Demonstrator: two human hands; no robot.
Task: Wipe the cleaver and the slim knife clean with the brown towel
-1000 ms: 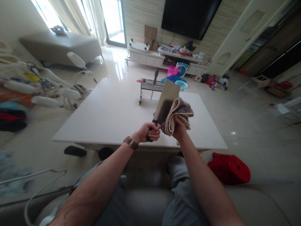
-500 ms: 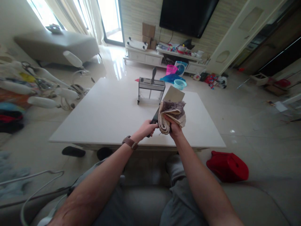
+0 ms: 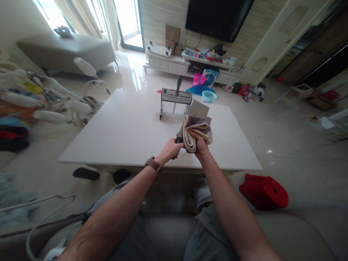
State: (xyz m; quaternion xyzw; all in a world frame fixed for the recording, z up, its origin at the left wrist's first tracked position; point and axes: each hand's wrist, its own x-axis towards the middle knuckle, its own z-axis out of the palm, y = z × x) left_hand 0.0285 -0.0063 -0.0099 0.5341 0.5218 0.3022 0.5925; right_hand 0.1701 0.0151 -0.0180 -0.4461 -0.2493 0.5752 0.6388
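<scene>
My left hand is closed round the dark handle of a cleaver, whose broad steel blade points up and away over the white table. Against that blade my right hand presses a folded beige and grey cloth, which hides most of the steel; only the top corner shows. A brown watch sits on my left wrist. Behind the blade stands a metal knife rack with one dark handle sticking out of it.
A red bag lies on the floor to my right. Clutter with white bottles and wires covers the left side. A TV stand with baskets and toys lines the far wall. Dark slippers sit under the table's near edge.
The cleaver blade has tilted lower and away from me. The cloth has slid from the blade's right edge over most of its face. Both hands have kept their grip.
</scene>
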